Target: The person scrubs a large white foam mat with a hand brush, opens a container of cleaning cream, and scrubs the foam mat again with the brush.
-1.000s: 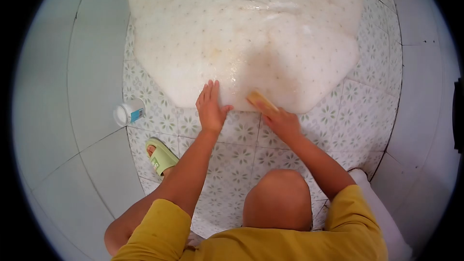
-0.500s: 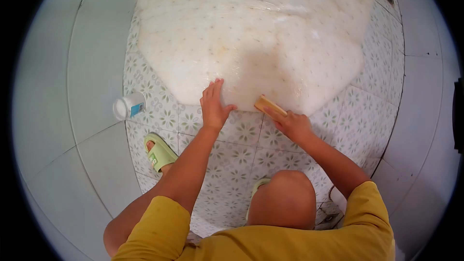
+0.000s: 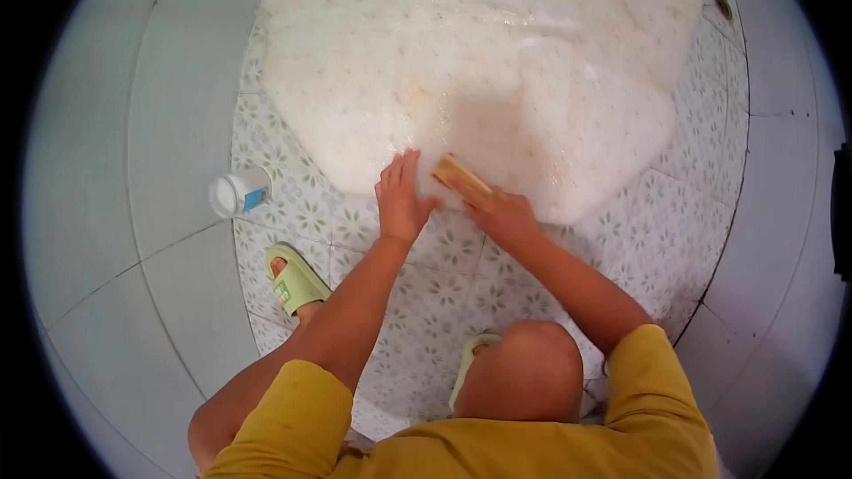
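A large cream mat with small dark specks lies spread on the floor, with wet, shiny patches near its lower middle. My left hand rests with fingers spread on the mat's near edge. To its right, my right hand grips a scrubbing brush with a light wooden back, angled to the upper left. The brush lies against the mat near its edge; its bristles are mostly hidden underneath.
A white jar with a blue label lies on the patterned tile floor by the left wall. My feet wear green slippers. Tiled walls rise on both sides. A round drain shows at the upper right.
My right hand has moved left and slightly up with the brush, closer to my left hand. The left hand has shifted slightly right. The view has moved a little.
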{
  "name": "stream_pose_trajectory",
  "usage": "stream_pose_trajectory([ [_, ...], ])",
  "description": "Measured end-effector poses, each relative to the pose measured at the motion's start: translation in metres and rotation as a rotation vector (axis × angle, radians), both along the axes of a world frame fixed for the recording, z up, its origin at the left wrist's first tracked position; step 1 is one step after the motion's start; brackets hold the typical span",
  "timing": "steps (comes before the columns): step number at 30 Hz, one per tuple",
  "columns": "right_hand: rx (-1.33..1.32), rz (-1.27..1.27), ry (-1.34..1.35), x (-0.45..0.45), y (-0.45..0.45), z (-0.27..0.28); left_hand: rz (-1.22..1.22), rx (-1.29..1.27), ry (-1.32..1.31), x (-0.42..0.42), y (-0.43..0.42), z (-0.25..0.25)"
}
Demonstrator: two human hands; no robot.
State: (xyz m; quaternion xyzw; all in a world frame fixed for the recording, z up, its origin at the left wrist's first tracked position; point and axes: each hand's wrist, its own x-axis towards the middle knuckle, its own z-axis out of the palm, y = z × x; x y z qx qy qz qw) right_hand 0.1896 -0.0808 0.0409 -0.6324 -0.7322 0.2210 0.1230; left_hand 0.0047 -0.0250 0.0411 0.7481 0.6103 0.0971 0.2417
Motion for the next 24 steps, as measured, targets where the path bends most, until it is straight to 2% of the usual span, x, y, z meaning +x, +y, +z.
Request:
stream_pose_trajectory([
  [3, -0.01, 0.01, -0.125, -0.019, 0.022, -0.003, 0.034, -0.067, -0.021, -0.003, 0.003, 0.001],
  [8, -0.036, 0.034, -0.085, 0.043, -0.029, 0.01, -0.014, -0.008, -0.048, -0.006, 0.003, -0.002],
  [10, -0.043, 0.063, -0.096, 0.034, -0.023, 0.005, -0.011, 0.0, -0.049, -0.005, 0.001, -0.003],
  [12, 0.149, -0.013, 0.029, -0.004, 0.01, -0.007, -0.015, 0.011, -0.048, -0.006, 0.002, -0.004],
  [13, 0.155, -0.016, 0.028, -0.009, 0.02, -0.005, 0.019, -0.031, -0.051, -0.007, 0.005, -0.004],
  [15, -0.013, 0.009, -0.003, -0.017, 0.025, 0.004, 0.048, -0.085, -0.046, -0.011, 0.003, 0.0],
  [18, -0.043, 0.028, -0.033, 0.032, -0.023, 0.001, 0.015, -0.07, -0.073, -0.01, 0.008, 0.004],
  [21, -0.046, 0.046, -0.031, 0.047, -0.032, 0.01, -0.011, -0.085, -0.093, -0.009, 0.003, 0.001],
  [24, 0.069, -0.009, 0.098, -0.005, 0.011, -0.009, -0.036, -0.044, -0.098, -0.01, 0.004, 0.001],
])
